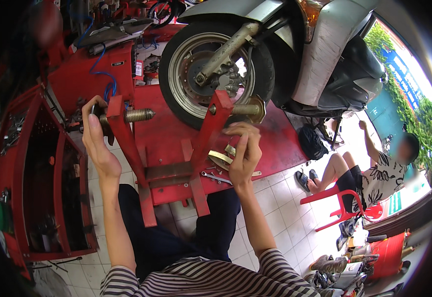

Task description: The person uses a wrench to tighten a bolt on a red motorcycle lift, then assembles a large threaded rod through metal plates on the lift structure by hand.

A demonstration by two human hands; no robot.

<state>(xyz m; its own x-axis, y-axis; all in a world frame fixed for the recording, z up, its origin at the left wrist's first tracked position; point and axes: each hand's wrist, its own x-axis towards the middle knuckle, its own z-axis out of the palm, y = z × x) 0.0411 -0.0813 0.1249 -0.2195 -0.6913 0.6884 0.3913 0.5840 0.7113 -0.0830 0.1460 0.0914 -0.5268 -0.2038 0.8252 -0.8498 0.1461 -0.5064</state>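
A red steel stand (133, 148) with two uprights and threaded screw shafts (139, 115) rests on a red platform lift (280, 143). My left hand (98, 143) grips the round disc handle (108, 129) on the left screw. My right hand (244, 148) is open beside the right upright, fingers loosely bent and apart, with nothing visible in it. The right screw (245, 109) ends in a metal disc. Brass-coloured metal pieces (220, 157) and a wrench (216, 177) lie near my right hand. Behind the stand is a scooter's front wheel (181, 99).
A red tool trolley (22, 148) stands at left, near a red machine (87, 79) with a blue hose. The scooter (311, 69) fills the upper middle. At right a person (384, 173) sits on a red plastic chair (343, 203). Clutter (342, 267) lies at lower right.
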